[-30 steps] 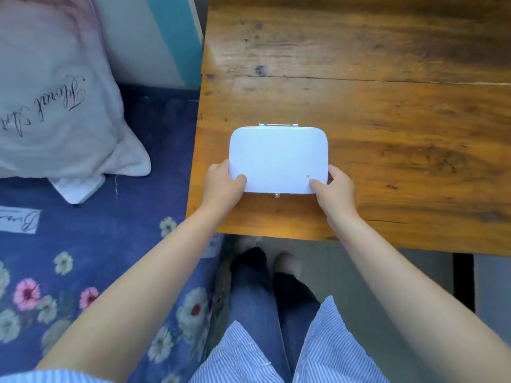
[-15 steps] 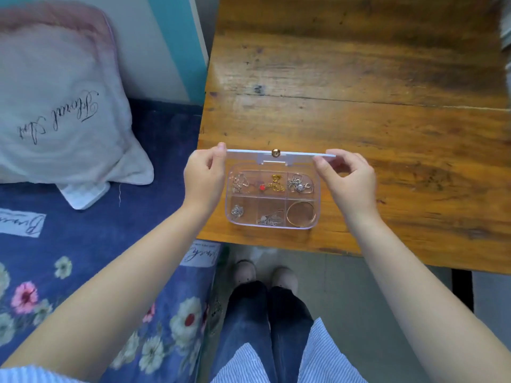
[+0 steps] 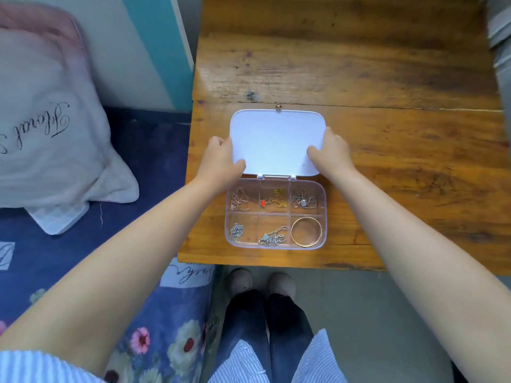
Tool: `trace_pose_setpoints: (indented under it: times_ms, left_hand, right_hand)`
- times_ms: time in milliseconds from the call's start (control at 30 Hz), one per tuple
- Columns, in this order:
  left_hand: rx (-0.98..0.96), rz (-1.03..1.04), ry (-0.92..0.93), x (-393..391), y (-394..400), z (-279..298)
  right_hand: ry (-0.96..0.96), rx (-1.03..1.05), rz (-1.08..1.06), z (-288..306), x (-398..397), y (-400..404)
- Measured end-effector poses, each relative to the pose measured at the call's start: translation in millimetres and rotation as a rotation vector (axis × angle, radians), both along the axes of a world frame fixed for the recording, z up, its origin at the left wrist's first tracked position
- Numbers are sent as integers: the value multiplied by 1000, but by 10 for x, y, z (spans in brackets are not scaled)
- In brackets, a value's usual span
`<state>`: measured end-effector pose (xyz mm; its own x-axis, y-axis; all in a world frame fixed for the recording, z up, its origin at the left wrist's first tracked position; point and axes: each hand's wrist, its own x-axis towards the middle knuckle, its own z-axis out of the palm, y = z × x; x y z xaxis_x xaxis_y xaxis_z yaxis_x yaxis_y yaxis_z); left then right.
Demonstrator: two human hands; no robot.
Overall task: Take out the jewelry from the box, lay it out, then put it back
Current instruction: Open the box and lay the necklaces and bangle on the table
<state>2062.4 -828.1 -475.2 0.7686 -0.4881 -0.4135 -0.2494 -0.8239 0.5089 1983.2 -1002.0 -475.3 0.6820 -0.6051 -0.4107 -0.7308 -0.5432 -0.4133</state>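
Observation:
A clear plastic jewelry box (image 3: 324, 214) lies near the front edge of the wooden table, its white lid (image 3: 276, 139) folded back flat on the table. My left hand (image 3: 221, 158) grips the lid's left edge and my right hand (image 3: 330, 152) grips its right edge. Several compartments hold jewelry: a rose-gold chain (image 3: 240, 201), a gold chain with a red stone (image 3: 272, 201), a silver necklace (image 3: 302, 201), a small silver piece (image 3: 237, 230), a silver chain (image 3: 272, 238) and a gold bangle (image 3: 306, 231).
The wooden table (image 3: 387, 134) stretches away behind and to the right of the box. To the left lies a bed with a blue floral sheet (image 3: 69, 258) and a pale pillow (image 3: 47, 128). My legs and feet (image 3: 260, 283) are below the table's front edge.
The closed box was opened: both hands lifted the lid from the front edge, swung it up and over, and now press it flat on the table behind the tray.

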Motion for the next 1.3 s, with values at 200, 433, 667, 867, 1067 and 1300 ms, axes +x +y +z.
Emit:
trace_pose_setpoints:
  times_ms: [200,433,667,867,1067,1300]
  left_hand:
    - [102,-352,-347,-580,476,21]
    - [566,-448,-147,-813,454,26]
    - [686,-521,-158,-846,234,0]
    - [717,-521,-198,-889,220,-15]
    - [690,-524,-195,-885,250,-6]
    - [375,-232,-55,-862,326,77]
  right_hand:
    - [-57,-67,121,114,-492,262]
    - [175,-106,426,405,-1006,777]
    - [360,-53,586,275,-1112,849]
    - [328,-64,563,150,-1162,782]
    - [220,-1,535,146,-1202,710]
    - [65,55,447,255,-1263,659]
